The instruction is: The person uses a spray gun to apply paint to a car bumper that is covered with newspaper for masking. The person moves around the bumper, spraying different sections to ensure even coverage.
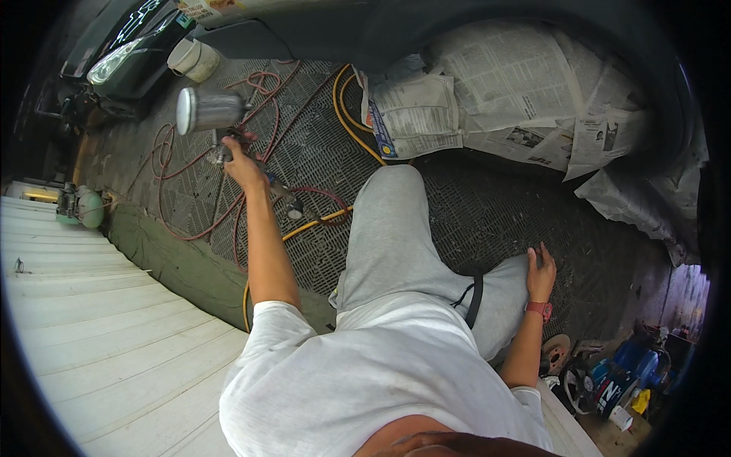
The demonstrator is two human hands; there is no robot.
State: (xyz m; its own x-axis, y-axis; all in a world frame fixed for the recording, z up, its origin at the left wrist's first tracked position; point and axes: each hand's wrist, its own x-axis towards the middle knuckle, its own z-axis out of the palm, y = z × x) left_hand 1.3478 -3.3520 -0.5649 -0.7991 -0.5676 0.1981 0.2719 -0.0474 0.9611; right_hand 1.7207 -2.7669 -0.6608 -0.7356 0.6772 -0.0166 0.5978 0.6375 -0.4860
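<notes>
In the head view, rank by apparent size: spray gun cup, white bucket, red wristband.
1. Spray gun cup, held up in the left hand, so nearness may inflate it.
2. White bucket.
3. Red wristband.

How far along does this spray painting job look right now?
Masking looks done: newspaper is spread over the dark car body. In hand: the left hand holds a spray gun with a metal cup, raised above the red hose and yellow hose on the floor mat. The right hand rests on the knee. No fresh paint shows, so the spraying seems still ahead.
</notes>
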